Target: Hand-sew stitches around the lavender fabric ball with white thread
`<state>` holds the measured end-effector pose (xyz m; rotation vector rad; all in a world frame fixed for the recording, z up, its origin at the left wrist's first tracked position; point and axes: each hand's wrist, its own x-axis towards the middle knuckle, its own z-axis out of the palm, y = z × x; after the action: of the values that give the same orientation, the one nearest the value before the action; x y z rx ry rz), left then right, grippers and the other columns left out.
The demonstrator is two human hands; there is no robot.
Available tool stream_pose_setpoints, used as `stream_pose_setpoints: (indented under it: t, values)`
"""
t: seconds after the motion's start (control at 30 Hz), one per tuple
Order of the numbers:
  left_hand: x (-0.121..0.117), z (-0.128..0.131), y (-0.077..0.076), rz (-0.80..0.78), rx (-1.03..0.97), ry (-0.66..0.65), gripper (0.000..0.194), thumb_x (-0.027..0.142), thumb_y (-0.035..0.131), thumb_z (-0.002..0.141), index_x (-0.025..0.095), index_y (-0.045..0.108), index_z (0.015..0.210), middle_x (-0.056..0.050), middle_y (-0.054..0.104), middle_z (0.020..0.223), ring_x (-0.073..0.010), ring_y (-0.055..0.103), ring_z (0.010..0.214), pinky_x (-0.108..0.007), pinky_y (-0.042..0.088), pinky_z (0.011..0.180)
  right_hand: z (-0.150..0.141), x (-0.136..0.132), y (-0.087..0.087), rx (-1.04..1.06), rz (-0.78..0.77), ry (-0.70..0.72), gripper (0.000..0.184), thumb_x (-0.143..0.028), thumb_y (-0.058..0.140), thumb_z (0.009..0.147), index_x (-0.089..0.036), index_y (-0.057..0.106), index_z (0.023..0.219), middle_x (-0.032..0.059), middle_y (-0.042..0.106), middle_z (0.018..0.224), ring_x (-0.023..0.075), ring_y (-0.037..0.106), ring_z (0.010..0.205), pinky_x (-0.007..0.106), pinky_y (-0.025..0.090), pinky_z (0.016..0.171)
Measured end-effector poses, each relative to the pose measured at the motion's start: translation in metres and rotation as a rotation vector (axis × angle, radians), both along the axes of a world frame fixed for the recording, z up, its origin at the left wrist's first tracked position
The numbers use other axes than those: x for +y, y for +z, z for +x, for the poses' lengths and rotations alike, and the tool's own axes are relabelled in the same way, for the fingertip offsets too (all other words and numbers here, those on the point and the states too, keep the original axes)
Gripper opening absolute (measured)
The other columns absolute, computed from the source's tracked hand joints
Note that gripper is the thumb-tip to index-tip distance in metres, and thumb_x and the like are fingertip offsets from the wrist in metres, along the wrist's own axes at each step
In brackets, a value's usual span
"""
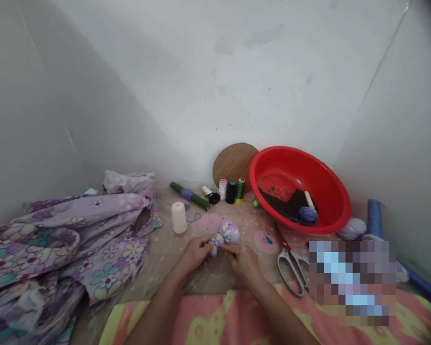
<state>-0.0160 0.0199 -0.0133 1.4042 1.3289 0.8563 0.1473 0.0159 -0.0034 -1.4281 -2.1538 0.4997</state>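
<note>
My left hand [196, 253] and my right hand [243, 262] meet at the middle of the floor, both closed on a small bundle of floral purple cloth [227, 234]. The fingers pinch its gathered neck, and the rounded stuffed end points away from me. A pale cream thread cone [178, 217] stands just left of the bundle. Scissors [290, 264] with a red pivot lie on the floor to the right of my right hand.
A heap of purple floral fabric [64, 239] fills the left. Against the wall stand several thread spools [231, 190], a green roll [190, 195] and a round brown board [233, 163]. A red basin [301, 187] holds dark cloth and yarn. A blurred patch sits lower right.
</note>
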Motion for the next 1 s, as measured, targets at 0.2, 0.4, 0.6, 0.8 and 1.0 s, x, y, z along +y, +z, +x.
stream_pose_setpoints:
  t: [0.2, 0.4, 0.6, 0.8, 1.0]
  values:
    - [0.000, 0.000, -0.001, 0.008, 0.002, 0.002, 0.042, 0.050, 0.043, 0.070, 0.012, 0.058, 0.079, 0.003, 0.046, 0.048, -0.0065, 0.040, 0.036, -0.017, 0.031, 0.035, -0.003, -0.002, 0.001, -0.033, 0.041, -0.026, 0.030, -0.021, 0.042, 0.075, -0.033, 0.062, 0.095, 0.0014, 0.066, 0.088, 0.0170, 0.061, 0.079, 0.024, 0.042, 0.065]
    - [0.001, 0.000, -0.002, 0.017, -0.001, -0.008, 0.041, 0.048, 0.042, 0.071, 0.011, 0.058, 0.078, 0.003, 0.046, 0.048, -0.0064, 0.039, 0.036, -0.017, 0.031, 0.034, -0.004, -0.004, 0.003, -0.069, 0.062, -0.025, 0.030, -0.021, 0.042, 0.075, -0.032, 0.062, 0.095, 0.0018, 0.067, 0.086, 0.0172, 0.061, 0.076, 0.024, 0.041, 0.062]
    - [0.001, 0.000, -0.003, 0.006, 0.006, 0.000, 0.042, 0.049, 0.043, 0.070, 0.012, 0.058, 0.081, 0.003, 0.046, 0.048, -0.0062, 0.039, 0.036, -0.017, 0.031, 0.035, -0.005, -0.004, 0.006, -0.072, 0.058, 0.005, 0.031, -0.020, 0.042, 0.075, -0.031, 0.062, 0.095, 0.0024, 0.067, 0.086, 0.0164, 0.061, 0.076, 0.022, 0.040, 0.060]
    - [0.001, 0.000, -0.003, -0.002, 0.016, 0.000, 0.043, 0.049, 0.041, 0.071, 0.012, 0.058, 0.082, 0.003, 0.046, 0.048, -0.0068, 0.040, 0.036, -0.018, 0.030, 0.034, -0.007, -0.004, 0.002, -0.072, 0.069, -0.023, 0.032, -0.019, 0.041, 0.075, -0.031, 0.062, 0.095, 0.0021, 0.067, 0.086, 0.0159, 0.061, 0.075, 0.022, 0.041, 0.062]
    - [0.002, -0.002, -0.003, -0.004, -0.008, -0.001, 0.041, 0.050, 0.043, 0.069, 0.012, 0.057, 0.077, 0.004, 0.046, 0.046, -0.0061, 0.039, 0.035, -0.018, 0.031, 0.035, -0.010, -0.002, -0.012, -0.024, 0.083, -0.064, 0.031, -0.019, 0.040, 0.076, -0.027, 0.062, 0.096, 0.0027, 0.067, 0.082, 0.0160, 0.061, 0.074, 0.023, 0.042, 0.064]
